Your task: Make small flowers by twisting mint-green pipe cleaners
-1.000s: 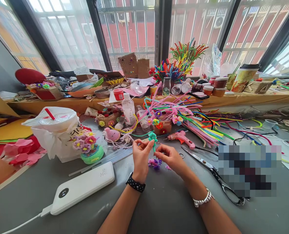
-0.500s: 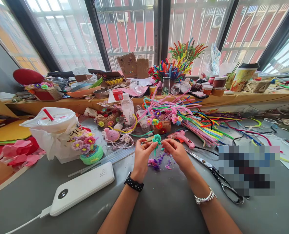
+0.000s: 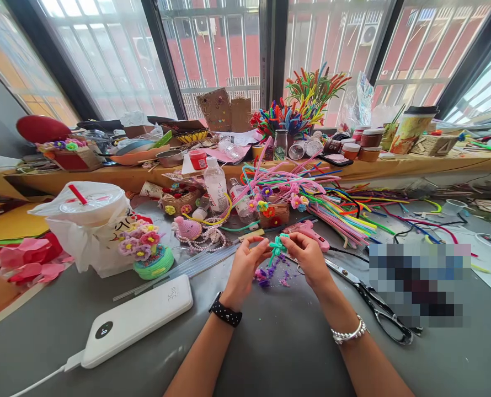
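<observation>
Though fuzzy, distinct teal loops (image 3: 277,245)

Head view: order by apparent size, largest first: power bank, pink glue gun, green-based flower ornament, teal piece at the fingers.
1. power bank
2. flower ornament
3. glue gun, partly hidden by the right hand
4. teal piece, partly covered by fingers

The power bank's nearness enlarges it.

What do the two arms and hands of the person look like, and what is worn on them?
No sleeves or gloves show. Above the left hand is a black, white-dotted wristband, probably a watch strap. Above the right hand is a shiny silver bracelet of round beads.
</observation>
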Tool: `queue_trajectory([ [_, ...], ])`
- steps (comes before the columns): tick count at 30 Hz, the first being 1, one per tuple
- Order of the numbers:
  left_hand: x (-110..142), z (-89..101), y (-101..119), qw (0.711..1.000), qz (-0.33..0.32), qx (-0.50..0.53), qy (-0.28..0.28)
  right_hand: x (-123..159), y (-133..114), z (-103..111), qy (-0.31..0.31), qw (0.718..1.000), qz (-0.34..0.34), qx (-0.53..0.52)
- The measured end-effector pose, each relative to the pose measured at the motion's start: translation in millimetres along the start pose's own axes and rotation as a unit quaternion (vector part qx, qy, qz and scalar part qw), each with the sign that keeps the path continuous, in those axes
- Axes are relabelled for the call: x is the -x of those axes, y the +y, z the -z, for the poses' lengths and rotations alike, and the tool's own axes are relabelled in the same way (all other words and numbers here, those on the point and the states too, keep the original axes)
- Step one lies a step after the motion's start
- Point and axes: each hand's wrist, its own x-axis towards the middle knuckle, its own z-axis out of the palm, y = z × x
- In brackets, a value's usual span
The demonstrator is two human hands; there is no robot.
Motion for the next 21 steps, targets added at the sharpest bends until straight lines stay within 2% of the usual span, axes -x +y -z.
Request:
queue_trajectory([
  [6, 2.6, -1.6, 2.5, 0.999, 0.032, -0.002, -0.028, 0.2, -3.6, -0.8, 0.014, 0.999, -0.012, -0.031],
  [16, 1.2, -2.3, 1.5, 1.000, 0.014, -0.013, -0.011, 0.4, -1.2, 0.8, 0.010, 0.999, 0.035, 0.008],
  [21, 1.2, -0.2, 0.6, 0.999, 0.003, -0.052, -0.009, 2.7, -2.7, 0.3, 0.004, 0.998, 0.058, 0.038],
])
